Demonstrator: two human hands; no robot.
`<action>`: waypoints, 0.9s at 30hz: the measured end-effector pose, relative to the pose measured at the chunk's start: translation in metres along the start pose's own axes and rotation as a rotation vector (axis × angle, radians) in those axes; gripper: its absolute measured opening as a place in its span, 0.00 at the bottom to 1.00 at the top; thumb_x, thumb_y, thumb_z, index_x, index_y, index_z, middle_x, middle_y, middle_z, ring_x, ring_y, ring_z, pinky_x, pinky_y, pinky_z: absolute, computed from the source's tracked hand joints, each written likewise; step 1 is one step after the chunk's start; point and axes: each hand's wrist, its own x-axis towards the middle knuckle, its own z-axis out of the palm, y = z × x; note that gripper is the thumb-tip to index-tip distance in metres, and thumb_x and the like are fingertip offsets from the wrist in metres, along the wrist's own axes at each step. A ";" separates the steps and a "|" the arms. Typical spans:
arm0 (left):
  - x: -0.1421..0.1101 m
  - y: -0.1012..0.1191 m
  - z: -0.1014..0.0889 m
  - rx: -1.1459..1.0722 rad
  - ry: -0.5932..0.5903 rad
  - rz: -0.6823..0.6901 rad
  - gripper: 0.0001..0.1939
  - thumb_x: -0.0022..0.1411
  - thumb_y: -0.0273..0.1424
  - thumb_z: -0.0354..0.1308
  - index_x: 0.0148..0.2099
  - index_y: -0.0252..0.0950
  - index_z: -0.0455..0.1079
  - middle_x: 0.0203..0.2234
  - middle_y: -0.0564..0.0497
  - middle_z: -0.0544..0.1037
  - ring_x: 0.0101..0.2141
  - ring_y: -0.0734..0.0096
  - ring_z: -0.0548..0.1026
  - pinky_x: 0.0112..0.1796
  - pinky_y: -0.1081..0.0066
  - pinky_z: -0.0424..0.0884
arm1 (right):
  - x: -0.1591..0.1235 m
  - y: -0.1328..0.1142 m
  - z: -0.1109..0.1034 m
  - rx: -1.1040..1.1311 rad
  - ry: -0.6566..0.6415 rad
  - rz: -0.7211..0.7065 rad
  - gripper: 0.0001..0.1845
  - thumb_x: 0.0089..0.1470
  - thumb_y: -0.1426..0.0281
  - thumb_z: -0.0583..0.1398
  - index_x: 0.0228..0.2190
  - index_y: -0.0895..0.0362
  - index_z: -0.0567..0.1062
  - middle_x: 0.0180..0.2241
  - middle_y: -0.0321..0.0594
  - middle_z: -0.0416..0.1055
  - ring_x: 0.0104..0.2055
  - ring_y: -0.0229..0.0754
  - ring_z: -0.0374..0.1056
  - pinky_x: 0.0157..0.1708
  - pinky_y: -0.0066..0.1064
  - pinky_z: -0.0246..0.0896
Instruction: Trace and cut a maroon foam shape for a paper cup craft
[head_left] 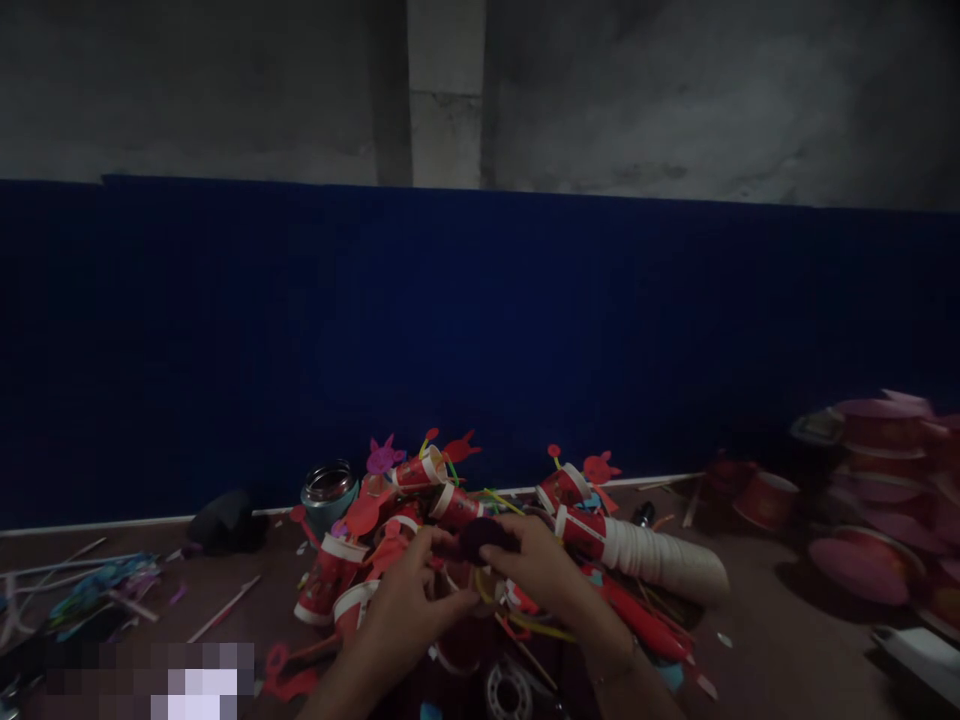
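Note:
A dark round disc (484, 540), perhaps paper, is pinched in my right hand (544, 565) above the middle of a pile. My left hand (409, 595) is just left of it, with fingers bent and the thumb stretched apart. Its fingertips come near the disc's left edge; whether they touch is unclear. Around both hands lie red paper cups (330, 580) fitted with straws and red paper cut-outs (364, 510). A purple animal-shaped cut-out (384, 455) stands at the back. Beside my right wrist lies a long stack of white-rimmed cups (664, 560).
A teal open flask (328, 500) stands behind the pile, with a dark lump (225, 522) to its left. Straws and coloured scraps (105, 590) lie far left. A roll of tape (508, 690) sits near the front. Pink and red stacked containers (877, 500) rise at right. A blue partition (480, 330) backs the table.

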 end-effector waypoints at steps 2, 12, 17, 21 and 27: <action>-0.005 0.006 0.000 0.141 0.010 0.089 0.15 0.46 0.29 0.59 0.39 0.38 0.63 0.28 0.56 0.72 0.26 0.73 0.68 0.26 0.74 0.61 | 0.002 0.001 -0.004 0.033 0.015 0.006 0.08 0.40 0.75 0.56 0.25 0.61 0.75 0.21 0.35 0.71 0.24 0.39 0.64 0.25 0.26 0.58; -0.002 0.003 0.005 0.342 0.065 0.305 0.09 0.44 0.18 0.48 0.25 0.37 0.59 0.27 0.54 0.65 0.29 0.73 0.65 0.30 0.74 0.58 | 0.002 0.001 -0.014 0.036 0.062 0.055 0.12 0.40 0.72 0.58 0.31 0.61 0.77 0.24 0.37 0.74 0.28 0.42 0.67 0.29 0.29 0.60; -0.003 0.001 0.008 0.342 0.049 0.307 0.11 0.42 0.16 0.47 0.27 0.37 0.62 0.29 0.53 0.67 0.31 0.73 0.66 0.31 0.74 0.59 | 0.001 -0.002 -0.015 -0.034 0.022 -0.011 0.11 0.40 0.73 0.58 0.29 0.61 0.77 0.25 0.36 0.74 0.28 0.41 0.66 0.30 0.29 0.59; -0.004 -0.001 0.011 0.352 0.052 0.298 0.10 0.44 0.17 0.48 0.27 0.37 0.63 0.28 0.53 0.68 0.31 0.72 0.67 0.32 0.74 0.59 | -0.001 -0.006 -0.013 0.020 -0.041 -0.010 0.11 0.39 0.75 0.57 0.29 0.61 0.77 0.25 0.36 0.74 0.28 0.41 0.67 0.28 0.27 0.58; -0.005 0.001 0.012 0.352 0.070 0.281 0.08 0.47 0.19 0.49 0.26 0.38 0.63 0.27 0.53 0.69 0.30 0.72 0.67 0.31 0.74 0.59 | -0.003 -0.011 -0.008 -0.028 -0.019 -0.041 0.10 0.39 0.72 0.59 0.28 0.60 0.77 0.25 0.36 0.73 0.27 0.39 0.65 0.27 0.27 0.57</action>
